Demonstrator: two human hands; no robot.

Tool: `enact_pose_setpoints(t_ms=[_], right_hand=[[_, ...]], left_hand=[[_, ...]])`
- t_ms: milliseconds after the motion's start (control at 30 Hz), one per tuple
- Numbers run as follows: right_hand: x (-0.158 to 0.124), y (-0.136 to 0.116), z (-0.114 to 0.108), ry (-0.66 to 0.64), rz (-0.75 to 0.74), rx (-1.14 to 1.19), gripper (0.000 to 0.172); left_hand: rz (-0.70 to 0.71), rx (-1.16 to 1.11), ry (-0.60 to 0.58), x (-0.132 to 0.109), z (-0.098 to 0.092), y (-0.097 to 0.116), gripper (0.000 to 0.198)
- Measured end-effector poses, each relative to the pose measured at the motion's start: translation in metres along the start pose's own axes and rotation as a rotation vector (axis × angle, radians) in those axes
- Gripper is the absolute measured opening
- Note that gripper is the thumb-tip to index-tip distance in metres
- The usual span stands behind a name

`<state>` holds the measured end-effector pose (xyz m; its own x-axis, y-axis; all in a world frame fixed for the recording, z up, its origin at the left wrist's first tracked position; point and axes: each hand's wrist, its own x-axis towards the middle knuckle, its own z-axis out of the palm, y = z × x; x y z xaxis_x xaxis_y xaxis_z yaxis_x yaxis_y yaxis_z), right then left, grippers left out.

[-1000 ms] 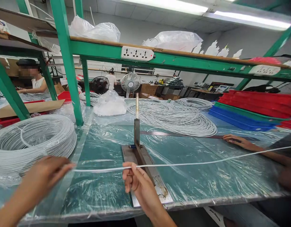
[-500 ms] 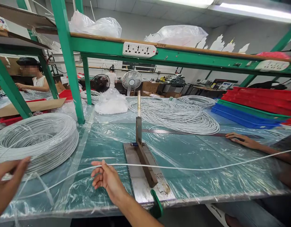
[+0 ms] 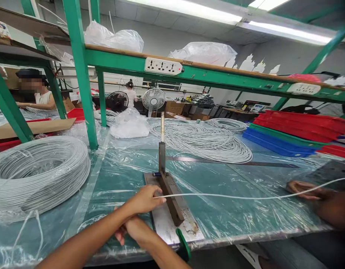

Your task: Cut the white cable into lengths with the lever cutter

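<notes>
My left hand (image 3: 150,198) reaches across from the lower left and pinches a thin white cable (image 3: 217,195) between thumb and fingers, just left of the cutter's bar. My right hand (image 3: 131,228) is under my left wrist, its fingers partly hidden; I cannot tell if it holds anything. The cable runs right over the dark metal bar (image 3: 172,201) of a hand cutter, whose upright lever (image 3: 162,153) stands raised on a metal base plate (image 3: 168,231). Left of my hands, no cable is visible on the table.
At left sits a large wrapped coil of white cable (image 3: 79,172). Behind the cutter lie loose cable coils (image 3: 206,142) and a steel ruler (image 3: 262,163). Stacked red and blue trays (image 3: 279,142) stand right. A co-worker's hand (image 3: 304,188) is by the cable. A green clamp (image 3: 183,244) grips the edge.
My left hand has moved right from the coil, over my right arm, to the cable at the cutter. My right hand has dropped lower. The co-worker's hand has moved from the ruler toward the cable.
</notes>
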<state>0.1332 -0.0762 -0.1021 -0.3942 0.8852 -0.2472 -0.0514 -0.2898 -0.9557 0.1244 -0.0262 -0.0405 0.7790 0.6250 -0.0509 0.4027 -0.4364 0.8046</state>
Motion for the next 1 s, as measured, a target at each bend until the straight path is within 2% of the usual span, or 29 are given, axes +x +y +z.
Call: enact_pose_setpoints(t_ms=[100,167,267,300,333,367,400,467,500,567,633,733,867,1000], right_hand=[[-0.007,0.002,-0.007,-0.065,0.096,-0.059,0.045],[-0.022,-0.009,-0.013,-0.218,0.146,-0.12,0.041],[-0.06,-0.054,-0.032,-0.517,0.124,-0.282,0.052],[-0.072,-0.075,-0.042,-0.575,0.086,-0.323,0.053],[-0.081,-0.097,-0.055,-0.567,0.031,-0.31,0.052],[-0.086,-0.12,-0.07,-0.458,-0.075,-0.288,0.049],[-0.085,-0.142,-0.087,-0.252,-0.225,-0.265,0.048],[-0.07,-0.18,-0.126,0.295,-0.418,-0.272,0.037],[-0.057,-0.195,-0.145,0.594,-0.436,-0.263,0.032],[-0.026,-0.217,-0.182,0.784,-0.38,-0.242,0.026],[0.003,-0.229,-0.21,0.802,-0.281,-0.223,0.027],[0.034,-0.236,-0.231,0.757,-0.189,-0.19,0.036],[0.048,-0.239,-0.236,0.723,-0.144,-0.148,0.046],[0.036,-0.244,-0.231,0.707,-0.15,-0.108,0.051]], left_hand=[[0.041,-0.231,-0.036,0.008,0.003,-0.007,0.034],[0.061,-0.382,-0.026,0.009,0.004,-0.007,0.04],[0.049,-0.39,0.068,0.008,0.003,-0.006,0.038],[0.054,-0.334,0.096,0.007,0.002,-0.006,0.033],[0.067,-0.269,0.123,0.006,0.001,-0.005,0.028],[0.08,-0.207,0.154,0.005,0.001,-0.005,0.024],[0.09,-0.15,0.181,0.004,0.001,-0.004,0.022],[0.093,-0.058,0.207,0.003,0.002,-0.002,0.02],[0.085,-0.021,0.208,0.004,0.003,-0.002,0.018],[0.069,0.051,0.206,0.005,0.006,-0.001,0.015],[0.036,0.058,0.218,0.009,0.009,-0.001,0.013],[-0.021,0.015,0.244,0.013,0.012,-0.002,0.013],[-0.058,-0.043,0.236,0.016,0.013,0.0,0.022],[-0.044,-0.057,0.249,0.017,0.014,0.002,0.021]])
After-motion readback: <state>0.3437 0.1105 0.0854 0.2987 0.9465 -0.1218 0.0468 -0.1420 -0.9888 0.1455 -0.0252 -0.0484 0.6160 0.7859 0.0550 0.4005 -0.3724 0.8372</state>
